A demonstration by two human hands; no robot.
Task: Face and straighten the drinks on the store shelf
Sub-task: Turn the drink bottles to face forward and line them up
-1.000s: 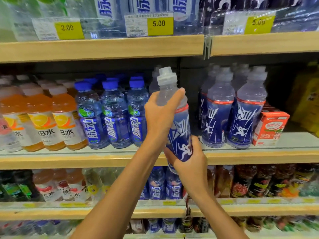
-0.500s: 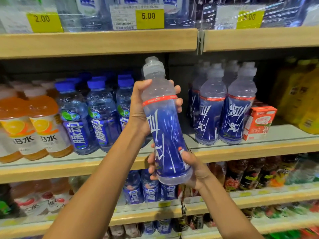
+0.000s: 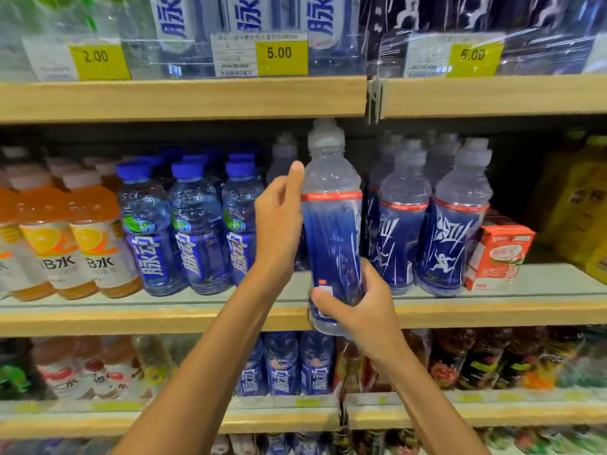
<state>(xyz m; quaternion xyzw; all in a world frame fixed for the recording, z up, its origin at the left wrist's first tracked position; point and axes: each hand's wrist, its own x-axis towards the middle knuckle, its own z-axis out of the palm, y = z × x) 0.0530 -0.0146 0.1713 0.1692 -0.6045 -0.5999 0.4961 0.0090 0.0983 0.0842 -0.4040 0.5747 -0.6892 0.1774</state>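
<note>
With left hand [image 3: 279,221] and right hand [image 3: 358,310] gripping bottle [image 3: 331,231], rotate to face front, then seat upright beside row [image 3: 404,224] on shelf [image 3: 164,316].

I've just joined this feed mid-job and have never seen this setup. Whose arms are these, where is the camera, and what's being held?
There is no machine: a person works bare-handed. The single picture comes from a camera worn on their head, looking forward and down at store shelves. The left hand holds the upper part of a clear bottle with a blue label. The right hand grips its base, keeping it roughly upright in front of the middle shelf. On that shelf stand orange drinks, blue-capped bottles, matching blue-label bottles and a red carton.
</note>
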